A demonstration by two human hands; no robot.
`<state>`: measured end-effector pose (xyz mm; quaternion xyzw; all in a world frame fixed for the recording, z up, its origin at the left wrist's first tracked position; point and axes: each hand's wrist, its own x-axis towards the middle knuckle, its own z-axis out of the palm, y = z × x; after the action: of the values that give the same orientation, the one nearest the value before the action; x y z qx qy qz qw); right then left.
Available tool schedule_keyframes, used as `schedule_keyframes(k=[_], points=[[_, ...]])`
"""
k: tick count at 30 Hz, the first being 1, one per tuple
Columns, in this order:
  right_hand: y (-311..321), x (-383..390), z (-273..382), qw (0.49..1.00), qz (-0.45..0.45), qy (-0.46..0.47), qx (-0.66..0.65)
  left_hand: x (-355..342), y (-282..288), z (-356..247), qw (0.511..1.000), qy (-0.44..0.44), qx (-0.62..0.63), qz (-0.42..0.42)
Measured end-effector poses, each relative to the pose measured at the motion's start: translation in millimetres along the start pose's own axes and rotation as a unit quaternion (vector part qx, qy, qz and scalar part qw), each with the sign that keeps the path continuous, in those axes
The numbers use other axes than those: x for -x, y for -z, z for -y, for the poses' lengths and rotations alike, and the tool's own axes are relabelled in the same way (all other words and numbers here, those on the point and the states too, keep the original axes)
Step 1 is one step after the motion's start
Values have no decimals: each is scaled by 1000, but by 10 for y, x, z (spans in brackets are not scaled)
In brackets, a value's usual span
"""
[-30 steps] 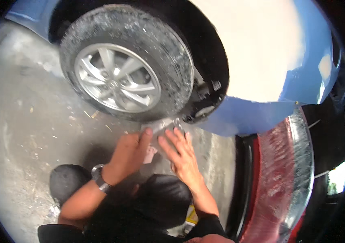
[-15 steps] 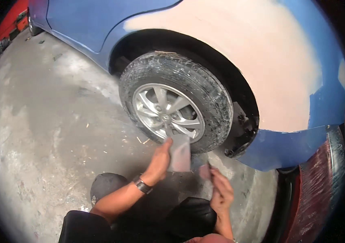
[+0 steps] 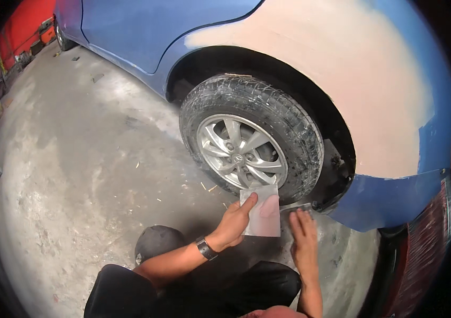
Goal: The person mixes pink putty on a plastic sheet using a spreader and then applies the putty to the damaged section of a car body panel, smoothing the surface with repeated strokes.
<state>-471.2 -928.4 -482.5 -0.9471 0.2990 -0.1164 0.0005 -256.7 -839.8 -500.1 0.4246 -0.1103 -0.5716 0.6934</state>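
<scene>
My left hand (image 3: 229, 227) grips a thin, flat grey plate (image 3: 261, 227) by its left side, thumb on top. A smear of pink body filler (image 3: 271, 205) lies on the plate's upper right, with a paler pink film below. To the right of it, my right hand (image 3: 304, 233) has its fingers pressed together on a thin grey putty spreader (image 3: 301, 206), seen almost edge-on at the fingertips. Plate and spreader are apart. Just beyond them stands the car's wheel (image 3: 242, 151), with a silver rim and a dusty tyre.
The blue car's rear panel (image 3: 352, 79) carries a broad pale-pink filler patch around the wheel arch. A dark red, film-covered bumper or panel (image 3: 421, 254) stands at the right. Concrete floor (image 3: 93, 175) spreads leftward, with small scraps. My knees are bent beneath my arms.
The view has shifted, so the car sits further right and lower. The plate has turned flatter, showing the pink smear, and the spreader in my right hand has tilted nearly edge-on.
</scene>
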Motion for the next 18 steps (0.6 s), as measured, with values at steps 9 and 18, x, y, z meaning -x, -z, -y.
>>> schedule_keyframes(k=[9,18], points=[[193,0,336,997,15,50,51,-191,89,304,982,-63,-177,-14],[377,-42,289,986,-13,7,-163,-267,137,378,972,-93,-217,8]])
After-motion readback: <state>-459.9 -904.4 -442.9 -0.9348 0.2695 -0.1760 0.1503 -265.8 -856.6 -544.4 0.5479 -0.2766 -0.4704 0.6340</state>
